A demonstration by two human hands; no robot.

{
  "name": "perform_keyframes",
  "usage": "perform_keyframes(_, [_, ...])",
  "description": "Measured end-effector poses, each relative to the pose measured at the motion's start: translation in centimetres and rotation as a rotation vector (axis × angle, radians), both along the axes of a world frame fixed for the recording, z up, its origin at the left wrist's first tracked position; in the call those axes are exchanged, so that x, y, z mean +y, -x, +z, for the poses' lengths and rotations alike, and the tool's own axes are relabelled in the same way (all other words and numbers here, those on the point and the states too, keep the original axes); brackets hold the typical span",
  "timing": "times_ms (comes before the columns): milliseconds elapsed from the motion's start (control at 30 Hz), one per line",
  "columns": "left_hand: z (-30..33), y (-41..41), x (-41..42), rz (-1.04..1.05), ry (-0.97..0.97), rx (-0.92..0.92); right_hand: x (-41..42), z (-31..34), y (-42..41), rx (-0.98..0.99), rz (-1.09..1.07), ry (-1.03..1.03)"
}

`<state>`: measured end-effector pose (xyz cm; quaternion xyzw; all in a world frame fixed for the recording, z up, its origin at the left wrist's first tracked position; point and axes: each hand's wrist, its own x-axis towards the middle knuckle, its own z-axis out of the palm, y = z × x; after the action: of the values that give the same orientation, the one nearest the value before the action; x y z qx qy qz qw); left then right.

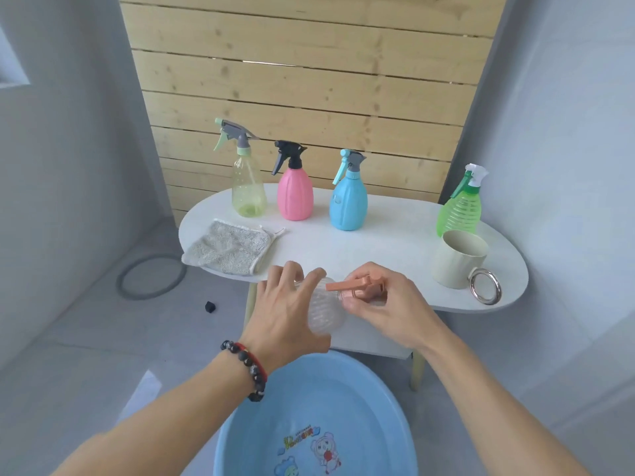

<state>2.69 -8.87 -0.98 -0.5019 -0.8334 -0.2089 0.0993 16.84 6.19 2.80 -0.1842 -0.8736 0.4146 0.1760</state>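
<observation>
Step in hand: working the spray head [354,286] at the neck of the clear bottle [324,310], held in the air over the basin [275,407].

- Left hand [288,314]: wrapped around the ribbed bottle body, bottle lying roughly sideways, neck pointing toward my right hand.
- Right hand [388,304]: fingers pinched around the copper-coloured head and collar. Can't tell from here whether the thread is going on or coming off.

Next move, my call: left hand holds the body steady, right hand turns the collar. Keep the axis straight so the thread doesn't cross, and stay over the basin for drips.

Containers:
- Clear bottle: looks empty, not certain.
- Basin, directly below both hands: cartoon print shows on the bottom; water level unclear.
- Mug [458,259], beyond my right hand on the tabletop [395,235]: visible inside looks empty.
- Beyond both hands, in a row: yellow-green bottle [249,190], translucent, maybe a trace at the bottom; pink bottle [295,194] and blue bottle [347,204], opaque, contents unknown; green ribbed bottle [458,211] behind the mug, fill unclear.
- Cloth [230,247] lies beyond my left hand.
</observation>
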Motion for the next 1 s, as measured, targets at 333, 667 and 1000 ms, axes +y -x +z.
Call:
perform_keyframes(333, [-0.1,1.4,-1.0,-0.044,0.139,-0.032,-0.6,-1.2,0.3,-0.021,0.130,0.147])
perform_keyframes(667, [-0.6,1.6,-0.9,-0.058,0.235,-0.039,0.0,-1.9,0.6,-0.020,0.075,0.231])
perform_keyframes(1000, [-0.2,4.2,-2.4,0.184,0.255,-0.162,6.4,-0.5,-1.3,0.108,-0.128,0.378])
